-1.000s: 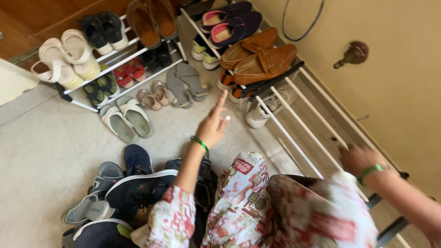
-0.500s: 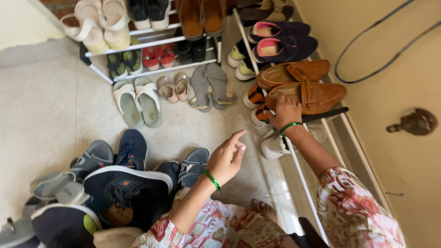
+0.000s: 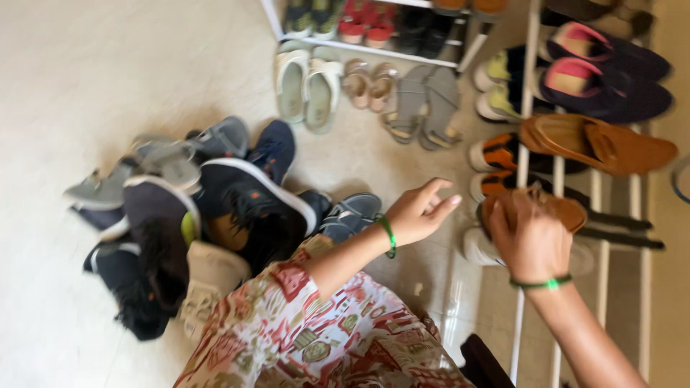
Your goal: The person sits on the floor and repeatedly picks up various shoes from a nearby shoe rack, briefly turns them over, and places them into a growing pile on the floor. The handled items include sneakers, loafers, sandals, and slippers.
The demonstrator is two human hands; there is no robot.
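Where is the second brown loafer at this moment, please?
In the head view, right side: on the rack rails, under the right hand, just below its mate.

Right hand (image 3: pixel 530 238) covers most of a brown loafer (image 3: pixel 560 208), so grip can't be told; whole frame motion-blurred. Top shelf of the white rack (image 3: pixel 374 49) cut off by the upper edge, shoes there only partly seen. Dark shoe pile (image 3: pixel 194 223) overlaps itself, pairs unclear.
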